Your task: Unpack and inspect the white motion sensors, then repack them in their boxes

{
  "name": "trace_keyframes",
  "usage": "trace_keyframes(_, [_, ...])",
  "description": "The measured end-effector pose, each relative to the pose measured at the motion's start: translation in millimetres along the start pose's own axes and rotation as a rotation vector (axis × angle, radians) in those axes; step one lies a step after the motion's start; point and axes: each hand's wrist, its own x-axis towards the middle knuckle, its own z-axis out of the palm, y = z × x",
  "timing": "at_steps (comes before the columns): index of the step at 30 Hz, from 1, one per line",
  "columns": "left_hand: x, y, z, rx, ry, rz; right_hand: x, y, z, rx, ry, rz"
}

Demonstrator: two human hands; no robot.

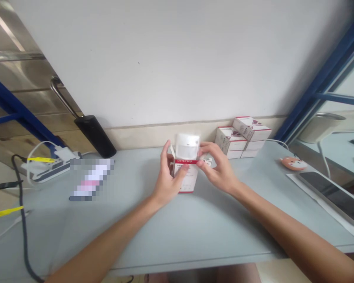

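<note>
A small white and red box marked DETECTOR [186, 181] stands upright near the middle of the grey table. Out of its open top rises a white detector [188, 146], its lower part hidden inside the box. My left hand [168, 177] is wrapped round the box's left side, thumb on the front. At the upper right edge is my right hand [216, 167], its thumb and fingers closed at the side of the detector and the box's rim. Some small white pieces [205, 161] show behind the right fingers.
Several similar boxes [233, 147] are stacked against the wall at the back right. A blurred-out phone [91, 182], a black cylinder [96, 135] and a power strip [51, 169] are on the left. A keyboard-like dark slab [332, 196] and an orange animal-faced item [293, 163] lie right.
</note>
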Motion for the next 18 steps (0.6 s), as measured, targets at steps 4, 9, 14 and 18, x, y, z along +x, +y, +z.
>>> trace_keyframes(4, [2.7, 1.3, -1.7, -0.030, 0.004, -0.073, -2.9, -0.5, 1.8, -0.133, 0.038, 0.022])
trace_keyframes(9, [0.3, -3.2, -4.6, 0.051, -0.026, 0.053, -2.0, -6.4, 1.2, -0.146, 0.061, -0.011])
trace_keyframes(14, [-2.3, -13.3, -4.1, 0.174, 0.023, 0.224, 7.0, -12.1, -8.8, -0.174, 0.068, -0.078])
trace_keyframes(18, [1.9, -21.5, -4.9, 0.180, 0.112, 0.317, 10.6, 9.8, -16.4, -0.349, -0.008, 0.103])
